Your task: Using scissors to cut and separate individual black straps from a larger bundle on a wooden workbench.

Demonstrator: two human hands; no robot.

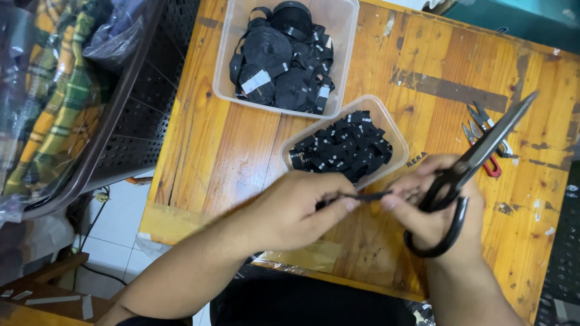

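The left hand (pixel 290 211) is pinching one end of a short black label strip (pixel 362 195) between thumb and forefinger, fingers closed narrowly on it, and is holding it level just above the near part of the worn wooden table (pixel 199 145). The right hand (pixel 435 211) is taking the strip's other end with its fingertips while its fingers are threading the loops of a pair of large black scissors (pixel 468 169); the blades are lying together and pointing away to the far right, so they are not yet cutting anything. The strip is hanging stretched between the two hands, just near of the small clear tub of cut black labels (pixel 344 148). To do this well, I judge the strip should be kept taut and flat, the thumb of the left hand staying clear of the cutting line, and the scissors should be swung round square to the strip so the cut comes out straight. Farther back, a larger clear tub of rolled black label tape (pixel 284 54) is sitting near the table's far edge. A red-handled thread snip (pixel 486 142) is lying on the right, close to the scissor blades. On the left, a dark perforated basket (pixel 130 115) is holding bagged plaid cloth (pixel 54 90).
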